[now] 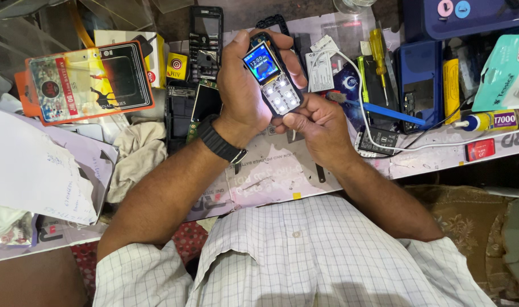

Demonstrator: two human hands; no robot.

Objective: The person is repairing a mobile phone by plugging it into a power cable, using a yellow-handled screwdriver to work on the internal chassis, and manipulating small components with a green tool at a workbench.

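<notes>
Head view: the left hand (242,85) wraps the phone (272,79) from behind and the side, holding it above the worktop (282,170) with lit screen and keypad facing up so both stay readable. The right hand (319,128) closes on the phone's lower end, thumb at the bottom edge of the keypad, steadying that end. Loose phone parts (205,45), a yellow screwdriver (378,54), a blue tool (393,112) and a glue tube (489,120) lie near the hands, within reach.

head cam | 1 view | looks straight down | close over workbench (282,170)
</notes>
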